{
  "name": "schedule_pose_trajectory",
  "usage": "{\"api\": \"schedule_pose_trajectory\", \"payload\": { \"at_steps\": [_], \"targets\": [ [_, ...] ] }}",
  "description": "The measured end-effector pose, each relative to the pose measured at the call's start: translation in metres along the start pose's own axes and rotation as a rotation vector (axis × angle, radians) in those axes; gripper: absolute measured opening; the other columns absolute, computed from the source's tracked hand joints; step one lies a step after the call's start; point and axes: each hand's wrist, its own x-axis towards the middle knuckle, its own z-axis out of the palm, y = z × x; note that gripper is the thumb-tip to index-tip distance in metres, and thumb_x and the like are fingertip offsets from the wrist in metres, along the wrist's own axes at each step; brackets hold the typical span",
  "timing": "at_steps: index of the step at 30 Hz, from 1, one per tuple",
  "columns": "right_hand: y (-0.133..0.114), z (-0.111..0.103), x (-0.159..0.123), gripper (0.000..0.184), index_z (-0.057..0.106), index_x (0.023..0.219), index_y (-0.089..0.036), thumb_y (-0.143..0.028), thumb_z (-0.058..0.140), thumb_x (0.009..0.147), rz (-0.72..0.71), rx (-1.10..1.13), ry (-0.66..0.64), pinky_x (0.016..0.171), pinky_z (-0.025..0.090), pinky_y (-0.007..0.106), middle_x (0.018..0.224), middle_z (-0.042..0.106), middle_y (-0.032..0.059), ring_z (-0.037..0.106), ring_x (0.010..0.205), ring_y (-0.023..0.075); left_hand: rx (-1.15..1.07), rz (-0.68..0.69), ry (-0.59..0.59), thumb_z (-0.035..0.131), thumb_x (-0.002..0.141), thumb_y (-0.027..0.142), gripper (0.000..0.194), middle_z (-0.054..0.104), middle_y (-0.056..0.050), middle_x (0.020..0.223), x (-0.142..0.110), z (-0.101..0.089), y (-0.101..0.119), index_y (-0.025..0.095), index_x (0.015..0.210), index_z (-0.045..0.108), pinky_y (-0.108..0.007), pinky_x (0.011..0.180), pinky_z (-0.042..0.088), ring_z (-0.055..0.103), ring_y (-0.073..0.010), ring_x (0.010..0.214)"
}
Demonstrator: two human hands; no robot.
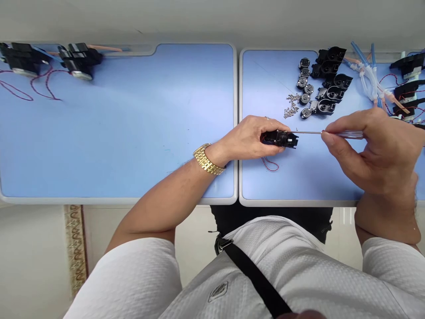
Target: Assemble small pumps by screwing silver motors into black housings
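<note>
Seemingly black housing point(280, 139) between both hands point(247, 139) point(375, 150)

bright even light | faint shadow under right hand point(378, 150) | sharp focus

Black plastic housing point(279, 139): small, angular, with a pale insert at its right end and a thin red wire point(269, 165) looping out from beneath it; held roughly level, its left end wrapped in the left hand point(247, 139). Precision screwdriver point(341, 134): slim steel shaft, clear ribbed handle; pinched in the right hand point(381, 150), lying nearly horizontal, its tip at the housing's upper right edge.
</note>
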Motion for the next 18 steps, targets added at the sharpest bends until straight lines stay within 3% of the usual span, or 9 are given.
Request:
{"api": "schedule_pose_trajectory", "payload": {
  "at_steps": [3,8,10,12,14,18],
  "targets": [
    [0.004,0.001,-0.001,0.011,0.075,0.101,-0.029,-0.034,0.079,0.110,-0.041,-0.066,0.032,0.060,0.055,0.034,0.083,0.085,-0.0069,0.079,0.066,0.0183,0.004,-0.001,-0.004,0.085,0.092,0.030,0.036,0.094,-0.005,0.117,0.000,-0.001,0.000,0.024,0.126,0.093,-0.030,0.087,0.062,0.085,-0.0199,0.102],
    [0.008,0.000,-0.006,0.033,0.077,0.098,-0.030,-0.057,0.076,0.116,0.000,-0.187,-0.015,0.057,0.046,0.036,0.065,0.071,-0.0063,0.068,0.056,0.0177,0.012,-0.001,-0.006,0.084,0.092,0.029,0.036,0.094,-0.004,0.114,0.000,-0.001,0.001,0.024,0.126,0.092,-0.030,0.086,0.061,0.084,-0.0191,0.099],
    [0.006,0.000,-0.006,0.026,0.079,0.107,-0.030,-0.053,0.075,0.116,-0.008,-0.134,-0.011,0.057,0.049,0.036,0.071,0.077,-0.0057,0.075,0.060,0.0195,0.014,-0.004,-0.003,0.084,0.091,0.030,0.036,0.094,-0.004,0.114,0.000,-0.001,0.000,0.025,0.126,0.093,-0.030,0.086,0.062,0.084,-0.0192,0.099],
    [0.002,-0.001,-0.005,0.012,0.079,0.121,-0.031,-0.041,0.074,0.115,0.015,-0.039,-0.026,0.060,0.057,0.036,0.093,0.089,-0.0043,0.084,0.071,0.0215,0.011,-0.001,-0.002,0.085,0.091,0.030,0.036,0.094,-0.004,0.115,0.000,0.000,0.000,0.025,0.125,0.093,-0.030,0.087,0.062,0.084,-0.0197,0.100],
    [-0.001,-0.001,-0.003,0.017,0.078,0.125,-0.034,-0.027,0.073,0.111,0.070,0.030,-0.057,0.066,0.063,0.037,0.115,0.093,-0.0028,0.089,0.082,0.0226,0.009,0.002,-0.002,0.085,0.091,0.030,0.036,0.094,-0.004,0.115,0.000,0.000,-0.001,0.025,0.125,0.093,-0.030,0.087,0.062,0.085,-0.0201,0.101],
    [-0.002,-0.001,0.000,0.010,0.076,0.109,-0.031,-0.021,0.076,0.108,-0.005,0.016,-0.048,0.066,0.062,0.036,0.101,0.091,-0.0039,0.086,0.078,0.0207,0.012,0.010,-0.006,0.085,0.092,0.030,0.037,0.094,-0.005,0.116,0.000,-0.001,0.000,0.024,0.127,0.093,-0.030,0.088,0.062,0.085,-0.0201,0.102]
  ]
}}
